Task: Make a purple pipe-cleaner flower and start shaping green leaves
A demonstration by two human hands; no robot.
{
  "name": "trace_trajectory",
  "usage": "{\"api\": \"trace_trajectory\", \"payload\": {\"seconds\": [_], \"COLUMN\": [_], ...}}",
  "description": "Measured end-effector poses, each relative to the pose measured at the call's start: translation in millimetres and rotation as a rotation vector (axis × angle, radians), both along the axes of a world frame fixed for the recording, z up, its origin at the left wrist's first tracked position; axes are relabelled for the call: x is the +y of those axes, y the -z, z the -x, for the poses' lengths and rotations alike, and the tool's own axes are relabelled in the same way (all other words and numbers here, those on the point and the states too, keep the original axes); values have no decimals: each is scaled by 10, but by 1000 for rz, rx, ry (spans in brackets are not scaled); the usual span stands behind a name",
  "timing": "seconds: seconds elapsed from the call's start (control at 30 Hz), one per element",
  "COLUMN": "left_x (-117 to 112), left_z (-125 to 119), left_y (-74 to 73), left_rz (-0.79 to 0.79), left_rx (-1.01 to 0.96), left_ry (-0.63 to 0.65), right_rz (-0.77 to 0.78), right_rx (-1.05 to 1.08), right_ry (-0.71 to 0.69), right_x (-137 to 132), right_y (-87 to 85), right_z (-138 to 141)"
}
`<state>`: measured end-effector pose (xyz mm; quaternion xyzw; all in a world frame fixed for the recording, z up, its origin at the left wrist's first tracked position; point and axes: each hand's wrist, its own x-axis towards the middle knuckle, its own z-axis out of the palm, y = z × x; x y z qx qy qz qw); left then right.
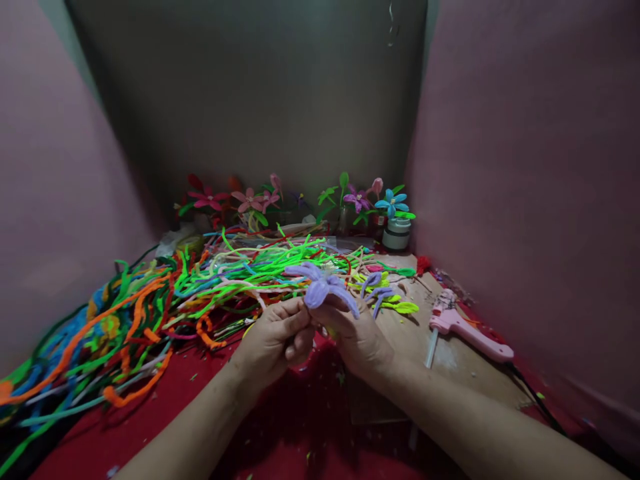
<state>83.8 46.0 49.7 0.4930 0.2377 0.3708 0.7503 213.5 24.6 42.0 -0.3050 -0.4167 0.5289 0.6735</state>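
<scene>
Between my two hands, above the red table, is a lavender pipe-cleaner flower (pixel 319 292) with several looped petals. My left hand (pixel 274 339) pinches at the flower's base with thumb and forefinger, the other fingers curled. From the other side my right hand (pixel 364 341) grips the flower just under its petals. The fingertips of both hands meet there, and the stem is mostly hidden by them. Just beyond my right hand, loose lavender petal loops (pixel 379 293) lie beside yellow-green pieces (pixel 403 307).
A large tangled heap of coloured pipe cleaners (pixel 135 313) spreads over the left and middle. On the right a pink glue gun (pixel 473 333) rests on a brown board (pixel 460 377). Finished flowers (pixel 250 201) line the back wall, one blue flower (pixel 391 203) above a pale jar (pixel 397 235).
</scene>
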Motion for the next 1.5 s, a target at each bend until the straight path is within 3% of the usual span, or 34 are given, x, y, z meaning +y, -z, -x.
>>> {"api": "trace_trajectory", "payload": {"seconds": [0.07, 0.13, 0.2, 0.37, 0.5, 0.67, 0.87, 1.03, 1.17, 1.27, 1.37, 1.5], "left_x": [28, 43, 36, -53, -98, -84, -46, -6, 24, 37, 35, -7], "left_z": [21, 32, 23, -49, -81, -86, -48, -3, 47, 65, 43, -22], "left_y": [29, 23, -6, -21, 33, -18, -74, -64, -14, 9, -13, -54], "left_rz": [32, 7, -104, -447, -546, -335, -179, -60, 107, 148, 83, -209], "left_rx": [-39, -11, 80, 324, 380, 304, 183, 40, -47, -89, -30, 225], "left_ry": [83, 87, -4, -372, -514, -403, -323, -135, 55, 143, 115, -172], "right_rz": [-24, -50, -62, -98, -99, -125, -130, -77, -29, -5, 5, 41], "right_rx": [-10, -3, 22, 86, 81, 41, 21, 60, 112, 111, 144, 198], "right_ry": [-89, -115, -122, -119, -103, -183, -141, -179, -302, -371, -315, -212], "right_x": [-12, -15, -8, 30, 32, 17, 5, 79, 119, 106, 95, 97], "right_y": [-26, -60, -83, -47, -4, -30, -109, -31, 41, 44, 26, 5], "right_z": [-8, -12, -12, 15, 32, 1, -31, -47, -55, -65, -66, -37]}}
